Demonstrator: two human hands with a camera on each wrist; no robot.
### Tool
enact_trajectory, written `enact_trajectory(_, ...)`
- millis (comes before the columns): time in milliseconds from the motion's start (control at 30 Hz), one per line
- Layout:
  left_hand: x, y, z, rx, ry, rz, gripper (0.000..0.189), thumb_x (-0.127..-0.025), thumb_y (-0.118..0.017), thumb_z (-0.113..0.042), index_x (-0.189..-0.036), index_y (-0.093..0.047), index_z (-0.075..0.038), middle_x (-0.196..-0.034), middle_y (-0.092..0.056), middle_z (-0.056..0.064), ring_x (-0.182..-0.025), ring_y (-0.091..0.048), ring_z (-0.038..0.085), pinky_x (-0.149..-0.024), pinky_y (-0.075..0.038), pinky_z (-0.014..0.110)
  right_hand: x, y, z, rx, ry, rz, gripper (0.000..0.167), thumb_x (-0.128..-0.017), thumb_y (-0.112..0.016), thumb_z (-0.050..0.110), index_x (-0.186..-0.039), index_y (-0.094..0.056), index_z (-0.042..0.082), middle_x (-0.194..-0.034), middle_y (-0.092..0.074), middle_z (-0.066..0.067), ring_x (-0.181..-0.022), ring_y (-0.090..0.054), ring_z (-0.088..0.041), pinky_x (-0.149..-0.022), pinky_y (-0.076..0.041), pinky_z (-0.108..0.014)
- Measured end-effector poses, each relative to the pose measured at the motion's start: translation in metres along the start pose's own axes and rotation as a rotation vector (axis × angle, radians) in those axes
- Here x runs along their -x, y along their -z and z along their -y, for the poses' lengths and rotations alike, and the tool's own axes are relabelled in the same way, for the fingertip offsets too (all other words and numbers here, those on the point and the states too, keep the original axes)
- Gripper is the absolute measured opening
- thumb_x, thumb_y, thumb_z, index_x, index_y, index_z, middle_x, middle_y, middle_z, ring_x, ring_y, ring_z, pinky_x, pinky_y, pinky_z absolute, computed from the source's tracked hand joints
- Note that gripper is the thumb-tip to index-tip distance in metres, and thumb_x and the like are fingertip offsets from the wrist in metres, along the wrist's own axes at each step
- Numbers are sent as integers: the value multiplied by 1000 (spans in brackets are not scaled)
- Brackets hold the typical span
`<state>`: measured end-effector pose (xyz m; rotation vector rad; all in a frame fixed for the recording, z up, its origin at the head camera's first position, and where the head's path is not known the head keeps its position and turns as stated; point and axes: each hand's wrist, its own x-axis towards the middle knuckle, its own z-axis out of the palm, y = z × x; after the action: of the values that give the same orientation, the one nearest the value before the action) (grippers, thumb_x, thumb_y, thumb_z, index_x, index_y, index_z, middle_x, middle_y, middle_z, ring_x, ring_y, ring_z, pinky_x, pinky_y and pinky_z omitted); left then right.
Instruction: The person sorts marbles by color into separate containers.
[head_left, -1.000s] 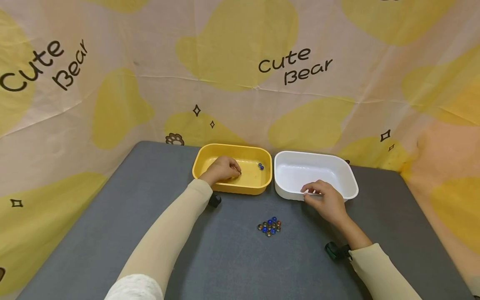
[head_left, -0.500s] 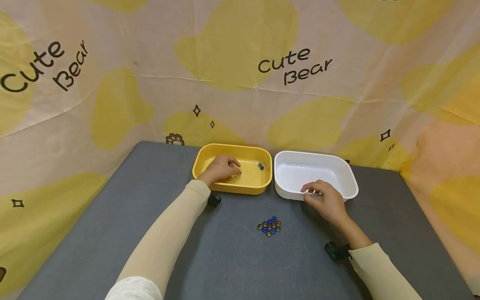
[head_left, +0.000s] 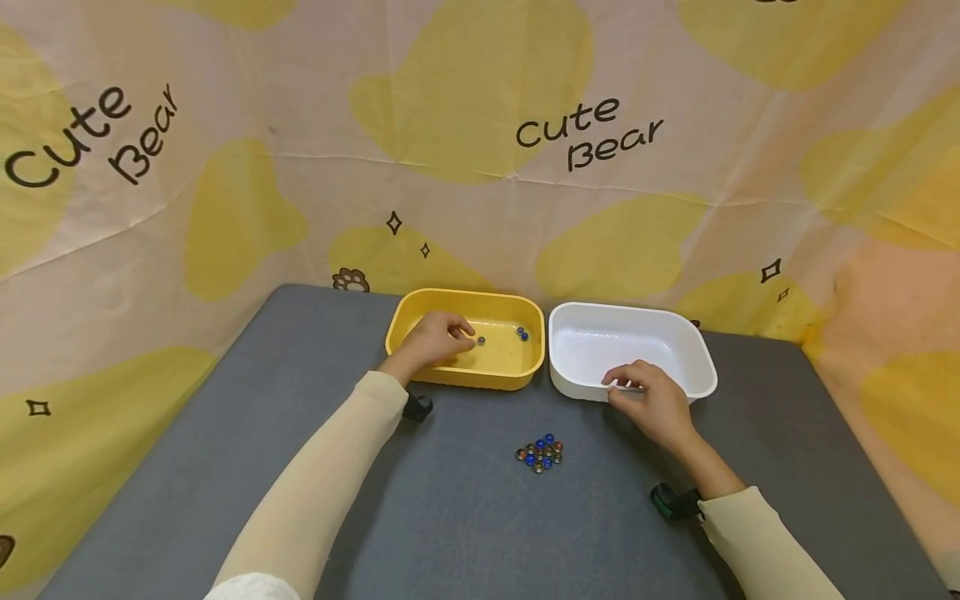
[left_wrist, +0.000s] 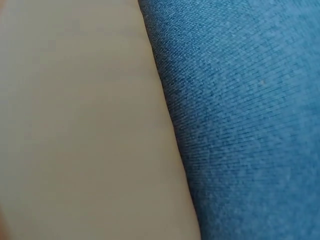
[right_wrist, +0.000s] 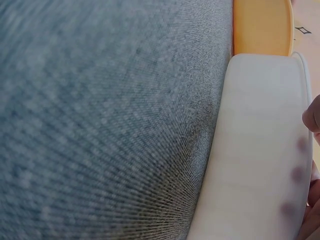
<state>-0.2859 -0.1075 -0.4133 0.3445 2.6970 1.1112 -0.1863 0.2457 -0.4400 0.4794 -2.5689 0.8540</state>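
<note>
In the head view my left hand (head_left: 437,337) hovers inside the yellow tub (head_left: 502,377), its thumb and fingers apart with nothing between them. Just beyond the fingertips a dark marble (head_left: 482,341) lies on the tub floor. Two blue marbles (head_left: 522,333) sit farther right in it. My right hand (head_left: 656,404) grips the near rim of the white tub (head_left: 573,346). In the right wrist view its thumb (right_wrist: 312,116) is at the rim, and dark fingertip spots show through the white wall (right_wrist: 255,150).
A cluster of several blue and brownish marbles (head_left: 540,454) lies on the grey table (head_left: 465,517) in front of the tubs. A printed cloth (head_left: 465,125) hangs behind. The left wrist view holds only a pale blurred surface (left_wrist: 90,125) beside bluish fabric (left_wrist: 250,125).
My left hand's fingers have parted from the dark marble, and the hand has drawn slightly left, leaving the marble on the yellow tub's floor. My right hand stays in place.
</note>
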Motion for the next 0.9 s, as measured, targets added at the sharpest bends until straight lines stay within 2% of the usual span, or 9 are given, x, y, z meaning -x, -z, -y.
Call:
enact_trajectory(300,9,2,-5,-40,-20,-18,23,-89,-68,-31,-108,-71,-19,-98,-66,1,-82,-59,18,-67,-48,30,1,0,1,2,-8,3,19,-78,-71,5,-88,-72,22,-76,-60,8,-76,-52,-9,-66,-43,-28)
enact_trajectory(533,19,6,-17,-76,-80,-49,26,-88,-68,-31,-110,-71,-17,-96,-67,-2,-80,-58,17,-67,-47,30,0,1,1,0,-3,-3,19,-77,-71,5,-88,-72,21,-75,-60,7,-76,-53,-9,-66,-44,-28)
enact_trajectory(900,41,5,-36,-93,-145,-120,16,-86,-69,-31,-99,-72,-22,-88,-67,-8,-75,-59,14,-66,-48,28,0,0,-1,-1,-4,-6,20,-78,-71,5,-88,-72,23,-76,-60,8,-76,-53,-9,-66,-43,-28)
